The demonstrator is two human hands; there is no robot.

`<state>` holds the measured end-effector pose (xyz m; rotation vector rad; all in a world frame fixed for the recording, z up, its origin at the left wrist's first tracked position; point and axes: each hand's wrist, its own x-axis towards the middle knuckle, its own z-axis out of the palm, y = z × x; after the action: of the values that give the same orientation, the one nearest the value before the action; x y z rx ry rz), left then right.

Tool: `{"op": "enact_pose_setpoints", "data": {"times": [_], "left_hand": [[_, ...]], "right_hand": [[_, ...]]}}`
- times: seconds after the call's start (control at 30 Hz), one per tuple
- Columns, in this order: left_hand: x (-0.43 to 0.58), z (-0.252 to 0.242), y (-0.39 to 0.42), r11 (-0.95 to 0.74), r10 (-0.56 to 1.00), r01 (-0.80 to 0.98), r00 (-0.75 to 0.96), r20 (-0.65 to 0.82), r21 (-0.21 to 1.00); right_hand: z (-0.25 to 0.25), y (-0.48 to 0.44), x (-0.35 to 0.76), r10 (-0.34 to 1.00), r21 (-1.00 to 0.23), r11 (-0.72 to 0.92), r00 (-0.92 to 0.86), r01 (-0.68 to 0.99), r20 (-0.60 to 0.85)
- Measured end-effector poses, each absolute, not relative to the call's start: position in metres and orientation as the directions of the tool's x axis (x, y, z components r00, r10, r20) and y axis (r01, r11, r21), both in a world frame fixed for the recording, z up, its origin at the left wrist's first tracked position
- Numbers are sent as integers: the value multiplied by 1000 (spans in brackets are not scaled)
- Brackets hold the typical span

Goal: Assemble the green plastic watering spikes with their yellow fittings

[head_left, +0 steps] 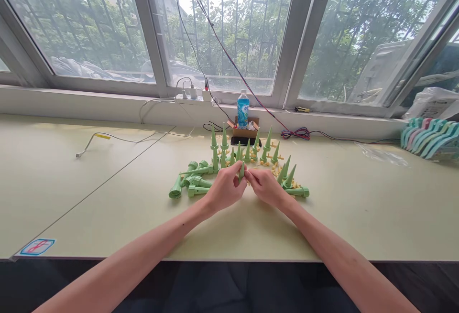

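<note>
My left hand [226,186] is closed around a green cone [241,172], its tip pointing up. Against the cone's right side, my right hand [266,187] pinches its fingers together; whatever they hold is too small to make out. Several green cones [213,141] stand upright behind both hands. To the left, more green cones [199,181] lie on their sides in a pile. Small yellow pieces [275,168] are scattered among the standing cones and beside my right hand. One green cone [298,191] lies flat at the right.
A blue bottle [243,110] stands by a small cardboard box [252,126], with a dark phone [245,141] in front. Coiled cable [296,134] and a white cable [122,137] cross the table [143,217]. Pastel hangers [430,137] are piled at the far right.
</note>
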<state>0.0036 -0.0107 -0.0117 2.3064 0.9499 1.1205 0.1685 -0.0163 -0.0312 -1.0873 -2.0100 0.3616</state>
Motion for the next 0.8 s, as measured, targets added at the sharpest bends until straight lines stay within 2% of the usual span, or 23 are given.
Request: {"op": "enact_pose_setpoints", "data": {"times": [0.8], "left_hand": [[4, -10, -12, -683, 729, 410, 441, 524, 605]], "right_hand": [[-30, -17, 169, 806, -570, 587, -344, 575, 482]]}}
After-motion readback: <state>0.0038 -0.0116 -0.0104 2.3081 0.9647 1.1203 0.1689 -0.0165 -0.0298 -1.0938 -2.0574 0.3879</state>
